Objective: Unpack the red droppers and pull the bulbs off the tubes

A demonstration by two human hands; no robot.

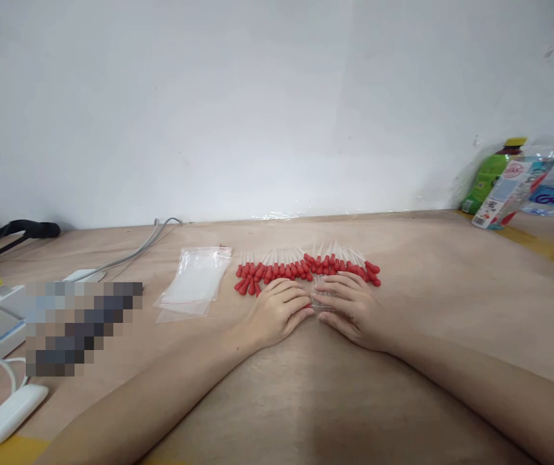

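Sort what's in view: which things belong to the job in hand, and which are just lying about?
Likely in the job: red-bulbed droppers; clear tubes between the left hand and right hand; perhaps the untouched plastic bags.

Probably just lying about: bottles; grey cable; white device; black object.

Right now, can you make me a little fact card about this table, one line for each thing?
left hand: palm down, fingers bent, beside the right hand
right hand: palm down, fingertips pointing toward the left hand
between hands: clear thin pieces; grip unclear
beyond hands: droppers with red bulbs, clear tips pointing toward the wall
left of droppers: clear plastic bags, lying flat
far right: bottles, one with a yellow cap
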